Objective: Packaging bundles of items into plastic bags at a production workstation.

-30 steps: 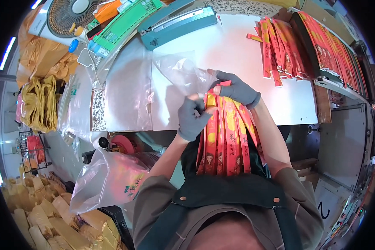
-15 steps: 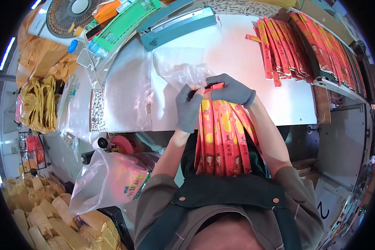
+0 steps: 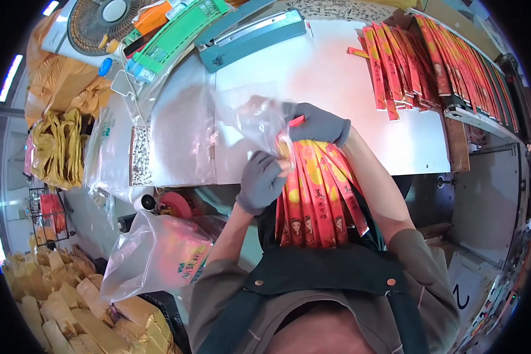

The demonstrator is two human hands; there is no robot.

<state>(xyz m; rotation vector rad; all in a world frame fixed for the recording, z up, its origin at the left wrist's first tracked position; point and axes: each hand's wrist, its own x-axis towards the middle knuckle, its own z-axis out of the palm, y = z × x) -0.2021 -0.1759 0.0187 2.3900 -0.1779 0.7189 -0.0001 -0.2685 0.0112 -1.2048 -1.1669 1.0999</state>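
The bundle of red and yellow packets (image 3: 315, 194) hangs over the near edge of the surface (image 3: 336, 76), its lower ends down against the person's apron and its top ends pushed toward the mouth of a clear plastic bag (image 3: 256, 118) that lies out over the white top. The right hand (image 3: 318, 124), in a grey glove, is curled shut around the top of the bundle where it meets the bag. The left hand (image 3: 262, 180), also gloved, is closed in a pinch on the bag's lower lip beside the packets.

To my eye the step is feeding the bundle into the bag, and it would go best with the packets kept squared and flat, the mouth held wide and taut, and the ends slid in together so none catches on the film.

Along the far right edge lie rows of more red packets (image 3: 419, 59). A teal sealing machine (image 3: 251, 35) sits at the far edge, and a flat clear sleeve (image 3: 180, 124) lies to the left.
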